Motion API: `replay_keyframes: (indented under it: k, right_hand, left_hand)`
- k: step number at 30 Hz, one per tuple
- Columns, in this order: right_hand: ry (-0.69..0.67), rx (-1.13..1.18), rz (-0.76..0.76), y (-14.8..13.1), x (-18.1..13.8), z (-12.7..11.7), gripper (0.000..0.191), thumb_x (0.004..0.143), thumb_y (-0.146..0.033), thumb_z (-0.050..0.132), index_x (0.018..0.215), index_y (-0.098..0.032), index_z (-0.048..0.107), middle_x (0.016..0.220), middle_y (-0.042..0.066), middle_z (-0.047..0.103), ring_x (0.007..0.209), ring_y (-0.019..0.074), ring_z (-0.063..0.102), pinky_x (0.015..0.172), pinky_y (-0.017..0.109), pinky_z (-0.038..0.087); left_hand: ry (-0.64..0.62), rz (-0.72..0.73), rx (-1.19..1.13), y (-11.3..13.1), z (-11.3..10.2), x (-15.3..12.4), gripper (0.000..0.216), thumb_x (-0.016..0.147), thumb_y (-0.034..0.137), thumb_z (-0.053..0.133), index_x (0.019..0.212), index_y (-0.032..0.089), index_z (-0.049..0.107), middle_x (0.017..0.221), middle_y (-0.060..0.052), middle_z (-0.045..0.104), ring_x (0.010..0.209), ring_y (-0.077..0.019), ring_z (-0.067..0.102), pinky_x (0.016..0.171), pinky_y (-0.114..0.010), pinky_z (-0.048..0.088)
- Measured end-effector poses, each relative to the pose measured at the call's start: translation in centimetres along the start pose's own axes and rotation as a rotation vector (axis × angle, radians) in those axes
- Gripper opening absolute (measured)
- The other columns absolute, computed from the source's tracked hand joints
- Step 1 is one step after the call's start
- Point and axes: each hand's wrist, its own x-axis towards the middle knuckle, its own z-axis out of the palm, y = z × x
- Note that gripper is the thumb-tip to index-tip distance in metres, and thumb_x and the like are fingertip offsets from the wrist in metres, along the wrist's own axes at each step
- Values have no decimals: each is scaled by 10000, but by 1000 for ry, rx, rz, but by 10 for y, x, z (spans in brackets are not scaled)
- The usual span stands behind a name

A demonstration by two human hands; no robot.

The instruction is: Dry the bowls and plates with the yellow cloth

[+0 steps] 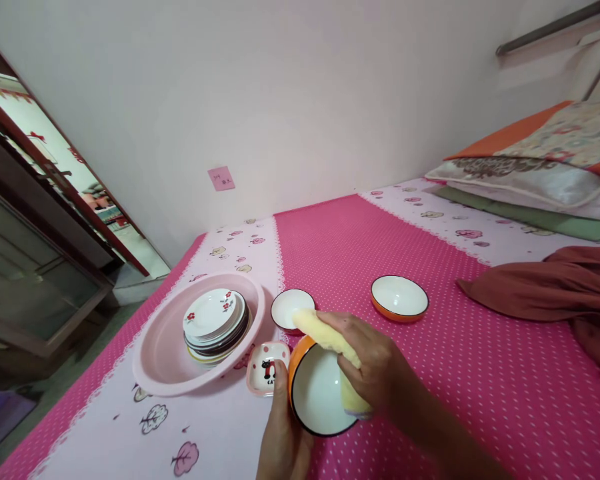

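An orange bowl (316, 393) with a white inside and black rim is tilted up in my left hand (285, 427), the thumb along its outer side. In my right hand (370, 353) is a yellow cloth (330, 338), bunched over the bowl's rim and hanging at its right side. Just beyond stands a small white bowl (291, 308) with a red outside, partly hidden by the cloth. A small square dish (256, 379) with a cat picture lies left of the held bowl. Farther right, another orange bowl (400, 297) rests upright on the pink bedspread (340, 247).
A pink basin (155, 353) at left holds a stack of plates (213, 317). Folded bedding (525, 173) lies piled at the back right, with a brownish-red cloth (525, 283) in front. A wall (305, 100) bounds the back; a doorway (105, 180) opens at left.
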Motion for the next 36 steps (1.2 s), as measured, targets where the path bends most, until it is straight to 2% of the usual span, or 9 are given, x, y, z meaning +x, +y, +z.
replay_keyframes:
  k: [5,9,11,15,21,26,28,32,36]
  right_hand:
    - [-13,55,35,-8,2,-7,667,869,5,477,1466,-290,512,1366,60,700,1256,237,675,1047,383,575]
    - [265,54,212,-17,1,-18,478,925,-120,595,1371,-287,557,1229,41,744,1065,222,746,890,307,623]
    - [354,58,170,-22,1,-20,412,939,-155,610,1331,-280,575,1232,53,733,1081,235,731,898,326,614]
    - [218,-21,-102,-28,1,-10,382,914,-72,586,1252,-242,642,1219,95,694,1133,284,662,945,428,567]
    - [-46,-117,-121,-26,0,13,504,855,70,490,1256,-196,637,1219,111,709,1154,302,639,961,493,561]
    - [-143,-63,-94,-19,1,19,501,904,48,478,1316,-200,620,1325,136,677,1258,314,604,1047,542,540]
    - [-181,-43,-75,-18,1,21,469,910,32,475,1295,-185,632,1340,153,666,1283,327,590,1083,565,521]
    - [-242,46,23,-19,-3,27,340,957,-45,471,1214,-180,649,1269,164,673,1208,328,615,1052,561,537]
    - [-205,256,125,-21,-3,29,346,968,-84,459,1249,-193,630,1236,146,678,1146,304,635,1028,527,544]
  left_hand:
    - [-144,26,-139,1,2,2,376,1087,406,478,1255,314,801,1337,-40,751,1306,-248,676,1271,-404,305]
    - [-214,31,-195,5,11,9,448,1092,484,418,1264,318,796,1354,-23,732,1285,-239,690,1260,-391,323]
    - [-220,0,-206,6,10,12,487,1068,558,428,1273,308,792,1371,-25,718,1310,-260,672,1246,-413,350]
    - [-177,0,-211,4,6,14,485,1060,565,448,1273,294,789,1388,-40,714,1291,-243,685,1213,-415,392]
    - [-270,43,-265,3,11,9,369,1084,441,482,1259,329,786,1381,-41,726,1259,-194,705,1103,-348,506]
    - [-32,180,-203,-1,13,6,277,1048,371,579,1166,349,828,1323,-43,772,1239,-218,716,1151,-386,476]
    - [78,191,-123,-4,16,3,276,1003,382,657,1233,340,803,1331,-65,771,1273,-257,694,1157,-420,479]
    - [184,283,104,-8,26,0,665,895,443,782,1511,279,592,1434,-128,691,1370,-335,609,1143,-456,496]
    - [271,396,439,-9,29,-1,925,761,531,862,1557,241,492,1495,-159,622,1387,-373,578,1121,-441,501]
